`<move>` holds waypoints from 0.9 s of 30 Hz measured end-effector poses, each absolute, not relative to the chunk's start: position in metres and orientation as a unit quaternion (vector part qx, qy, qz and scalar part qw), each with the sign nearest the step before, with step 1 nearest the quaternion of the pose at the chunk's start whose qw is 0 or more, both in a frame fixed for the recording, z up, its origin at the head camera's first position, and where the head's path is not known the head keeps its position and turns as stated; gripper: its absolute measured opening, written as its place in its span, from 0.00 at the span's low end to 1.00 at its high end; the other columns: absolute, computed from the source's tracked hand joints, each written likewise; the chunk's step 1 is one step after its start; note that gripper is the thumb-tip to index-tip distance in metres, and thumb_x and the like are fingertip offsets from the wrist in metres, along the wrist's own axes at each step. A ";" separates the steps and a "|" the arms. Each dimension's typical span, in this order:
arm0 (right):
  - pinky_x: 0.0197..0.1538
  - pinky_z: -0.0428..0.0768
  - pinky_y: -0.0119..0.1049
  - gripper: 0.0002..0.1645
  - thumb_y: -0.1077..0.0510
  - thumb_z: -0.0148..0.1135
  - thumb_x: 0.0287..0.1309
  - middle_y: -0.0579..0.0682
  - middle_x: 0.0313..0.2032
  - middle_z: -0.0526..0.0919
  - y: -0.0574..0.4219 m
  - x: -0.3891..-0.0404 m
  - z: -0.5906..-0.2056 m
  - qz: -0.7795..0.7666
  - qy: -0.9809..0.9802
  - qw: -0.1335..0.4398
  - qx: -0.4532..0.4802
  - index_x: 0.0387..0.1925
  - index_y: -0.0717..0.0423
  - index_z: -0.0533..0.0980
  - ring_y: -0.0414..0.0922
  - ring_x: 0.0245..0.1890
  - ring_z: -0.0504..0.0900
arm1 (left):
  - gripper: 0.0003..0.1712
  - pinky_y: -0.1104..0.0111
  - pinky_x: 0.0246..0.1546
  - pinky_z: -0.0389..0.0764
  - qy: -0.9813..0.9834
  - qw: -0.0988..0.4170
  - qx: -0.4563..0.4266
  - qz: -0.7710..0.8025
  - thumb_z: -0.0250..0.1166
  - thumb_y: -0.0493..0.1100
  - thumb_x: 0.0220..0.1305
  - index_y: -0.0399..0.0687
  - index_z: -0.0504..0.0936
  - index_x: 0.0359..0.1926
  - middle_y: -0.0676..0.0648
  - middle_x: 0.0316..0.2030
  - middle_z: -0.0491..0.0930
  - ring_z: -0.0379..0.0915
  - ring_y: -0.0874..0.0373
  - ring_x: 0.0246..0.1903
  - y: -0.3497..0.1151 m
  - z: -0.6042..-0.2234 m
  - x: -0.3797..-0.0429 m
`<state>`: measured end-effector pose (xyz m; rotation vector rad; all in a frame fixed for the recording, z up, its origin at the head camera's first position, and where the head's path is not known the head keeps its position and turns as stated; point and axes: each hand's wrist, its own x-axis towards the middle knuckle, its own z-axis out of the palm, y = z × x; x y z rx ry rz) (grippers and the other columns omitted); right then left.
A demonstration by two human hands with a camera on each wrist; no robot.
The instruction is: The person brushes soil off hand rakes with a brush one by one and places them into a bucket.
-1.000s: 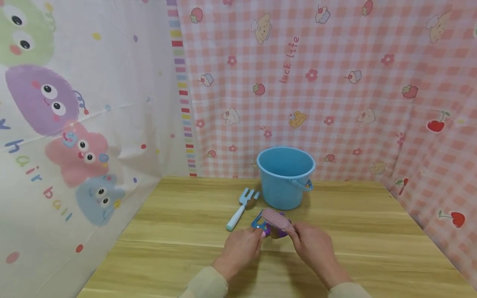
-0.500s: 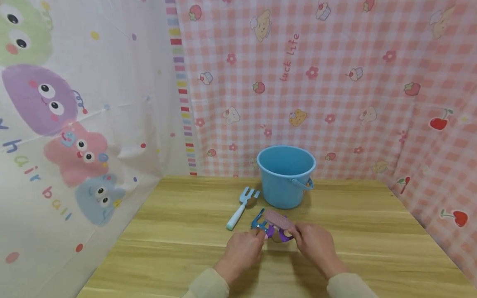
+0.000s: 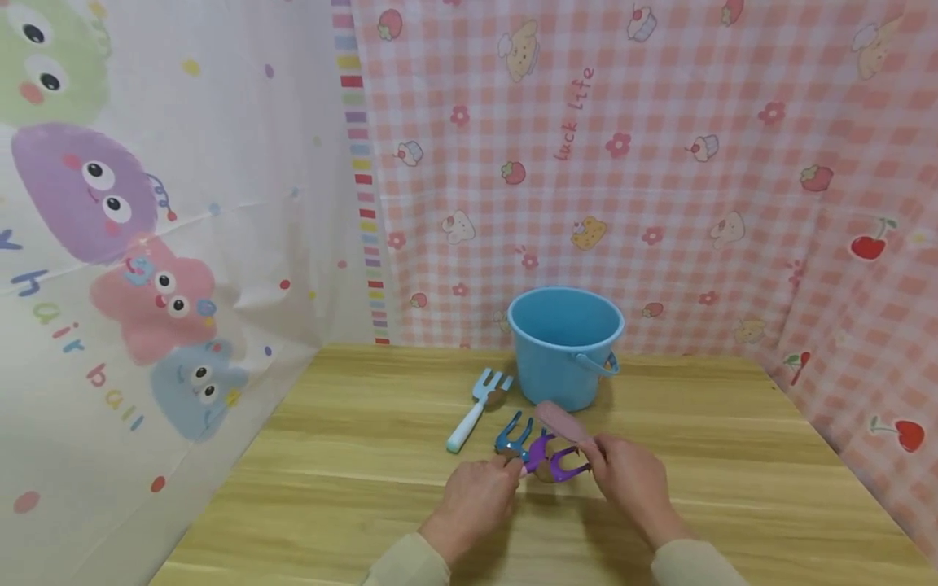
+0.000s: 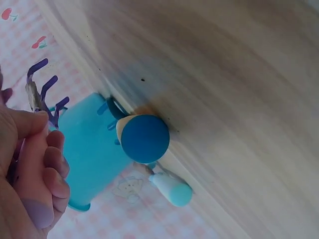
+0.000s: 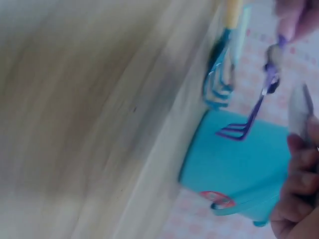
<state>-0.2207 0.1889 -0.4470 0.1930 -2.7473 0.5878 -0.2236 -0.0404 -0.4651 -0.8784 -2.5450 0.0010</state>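
In the head view my left hand [image 3: 479,492] grips a small purple hand rake [image 3: 567,464] above the table. Its pink handle [image 4: 35,164] shows in the left wrist view, with brown patches on the metal beyond the fingers. My right hand [image 3: 636,480] holds a mauve brush [image 3: 561,422] by its handle, the brush head pointing up and left beside the rake's tines. Beneath and left of the purple rake lies a blue hand rake [image 3: 513,438], its handle mostly hidden by my left hand. Further left a pale blue hand fork [image 3: 475,417] lies on the table.
A light blue bucket [image 3: 557,374] stands upright at the back of the wooden table [image 3: 352,456], its handle hanging at the right. A pink checked cloth [image 3: 454,260] hangs behind, and a white cartoon-printed cloth [image 3: 249,203] lines the left side.
The brush has drawn off to the right from over the purple rake, and its bristle face has turned out of view. The purple tines now show more fully; the left hand has barely shifted.
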 end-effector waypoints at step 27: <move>0.22 0.72 0.44 0.16 0.50 0.60 0.67 0.44 0.18 0.75 0.184 -0.215 -0.443 0.191 -0.968 0.149 0.059 0.25 0.51 0.76 0.45 0.19 0.74 | 0.07 0.70 0.12 0.62 -0.917 0.256 -0.304 -0.038 0.68 0.46 0.62 0.50 0.79 0.33 0.53 0.22 0.76 0.69 0.60 0.14 -0.044 -0.469 -0.226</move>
